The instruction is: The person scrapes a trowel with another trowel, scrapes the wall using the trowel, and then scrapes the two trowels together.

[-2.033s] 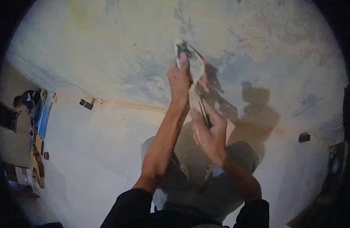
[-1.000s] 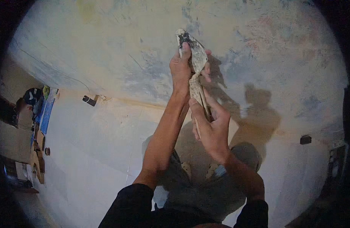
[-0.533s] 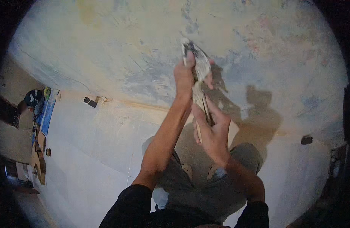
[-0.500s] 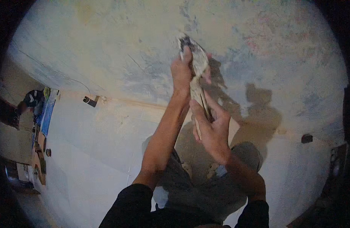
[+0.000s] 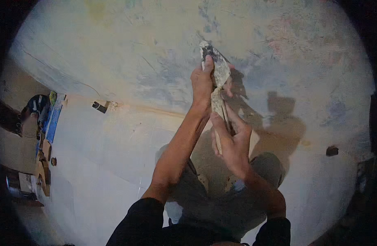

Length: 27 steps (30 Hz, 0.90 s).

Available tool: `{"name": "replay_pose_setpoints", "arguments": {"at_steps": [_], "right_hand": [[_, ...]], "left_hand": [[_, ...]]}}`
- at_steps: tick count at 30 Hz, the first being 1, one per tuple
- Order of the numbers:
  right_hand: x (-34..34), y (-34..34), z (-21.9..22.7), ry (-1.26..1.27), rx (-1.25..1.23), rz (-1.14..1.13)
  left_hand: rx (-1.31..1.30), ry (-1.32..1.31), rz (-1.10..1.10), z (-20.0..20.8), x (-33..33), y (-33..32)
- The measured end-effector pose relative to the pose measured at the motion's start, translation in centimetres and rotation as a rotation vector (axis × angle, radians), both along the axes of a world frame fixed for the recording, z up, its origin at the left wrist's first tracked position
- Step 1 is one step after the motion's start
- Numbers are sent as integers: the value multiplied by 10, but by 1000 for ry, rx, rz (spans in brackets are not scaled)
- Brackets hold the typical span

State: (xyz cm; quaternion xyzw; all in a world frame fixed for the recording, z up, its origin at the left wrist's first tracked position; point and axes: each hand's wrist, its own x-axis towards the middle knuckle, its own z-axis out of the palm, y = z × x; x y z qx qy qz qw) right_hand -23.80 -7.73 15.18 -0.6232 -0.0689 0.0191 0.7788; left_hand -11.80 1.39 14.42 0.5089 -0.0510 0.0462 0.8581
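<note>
My left hand (image 5: 202, 84) is closed on the putty-smeared blade of a putty knife (image 5: 222, 74), thumb pressed on a dark patch near its upper end. Below the blade's narrow neck, my right hand (image 5: 234, 141) grips the pale, crusted handle. A pale flat corner (image 5: 255, 139) sticks out beside the right hand; what it belongs to I cannot tell. Both hands are in front of a mottled plaster wall (image 5: 168, 53), where their shadow falls to the right. Some fingers of each hand are hidden behind the tool.
A white floor (image 5: 102, 156) meets the wall along a tan strip. A small black box (image 5: 99, 107) with a thin wire sits at the left, another dark box (image 5: 332, 151) at the right. Wood pieces and a blue panel (image 5: 54, 123) line the left edge. My bent knees (image 5: 268, 166) are below.
Both hands and the putty knife appear slightly farther right and lower in the picture. The view has shifted a little too. The left hand and blade, blurred before, now look sharper; both grips stay closed.
</note>
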Motion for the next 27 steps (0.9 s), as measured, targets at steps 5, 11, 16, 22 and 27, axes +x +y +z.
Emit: {"name": "replay_pose_setpoints", "arguments": {"at_steps": [5, 11, 16, 22, 27], "right_hand": [[2, 12, 18, -30, -8, -5], [5, 9, 13, -9, -48, 19], [-1, 5, 13, 22, -6, 42], [11, 8, 15, -10, -21, 61], [8, 4, 2, 9, -4, 46]], "left_hand": [[-100, -55, -66, 11, 7, 17], [16, -90, -7, 8, 12, 15], [-14, -95, -38, 8, 3, 13], [-114, -81, 38, 19, 9, 16], [-12, -9, 206, 3, 11, 3]]}}
